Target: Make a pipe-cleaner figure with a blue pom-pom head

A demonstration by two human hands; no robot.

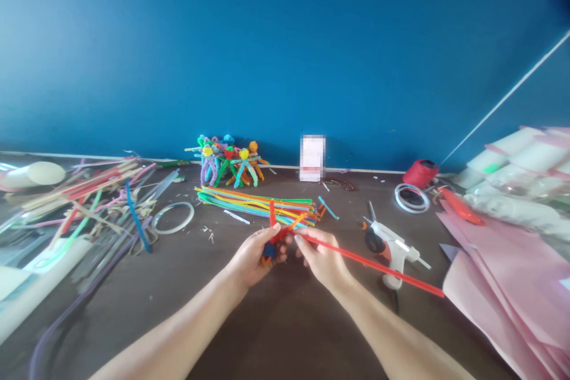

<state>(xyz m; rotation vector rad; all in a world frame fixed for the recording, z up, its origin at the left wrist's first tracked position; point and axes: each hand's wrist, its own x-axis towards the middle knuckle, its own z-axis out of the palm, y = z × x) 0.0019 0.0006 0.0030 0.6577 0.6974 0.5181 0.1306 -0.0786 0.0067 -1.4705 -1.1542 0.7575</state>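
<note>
My left hand (262, 249) is closed around a small pipe cleaner figure (269, 249) with blue, orange and red parts, partly hidden by the fingers. Between the thumb and fingers of my right hand (323, 255) is a long red pipe cleaner (378, 262); its free end stretches out to the right over the glue gun. The other end runs to the figure, where the fingers cover the join. Just beyond both hands lies a bundle of coloured pipe cleaners (253, 202). Finished-looking pipe cleaner figures (227, 160) stand in a group against the blue wall.
A white glue gun (392, 246) lies right of my hands. Further right are pink sheets (499, 285), a red spool (421, 173) and a tape ring (412, 198). Loose pipe cleaners and sticks (102, 202) crowd the left, beside another ring (173, 217). A blurred-out card (312, 157) stands at the wall.
</note>
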